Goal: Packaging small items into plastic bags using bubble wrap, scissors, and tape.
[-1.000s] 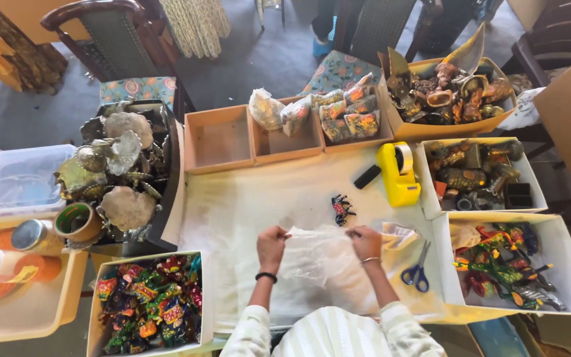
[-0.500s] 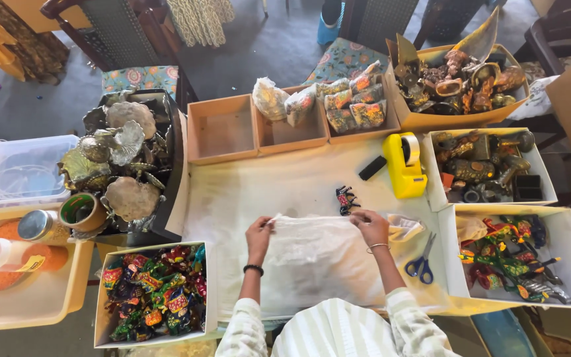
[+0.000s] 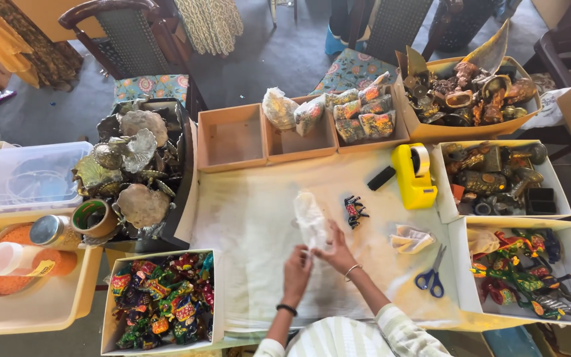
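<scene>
Both hands grip the near end of a white wrapped bundle [image 3: 312,221] on the tabletop [image 3: 252,225]; its long axis runs away from the fingers. Right hand [image 3: 336,254] sits higher on it, left hand [image 3: 297,271] lower; contents probably hidden inside.

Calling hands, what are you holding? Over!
Left hand and right hand both grip the white wrapped bundle. Bundle lies on the table cloth. Small dark figurine sits just beside it.

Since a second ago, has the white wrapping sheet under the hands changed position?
Yes. The white sheet, earlier spread flat before the hands, is now bunched into a narrow roll left of the small dark figurine, gripped by both hands.
</scene>
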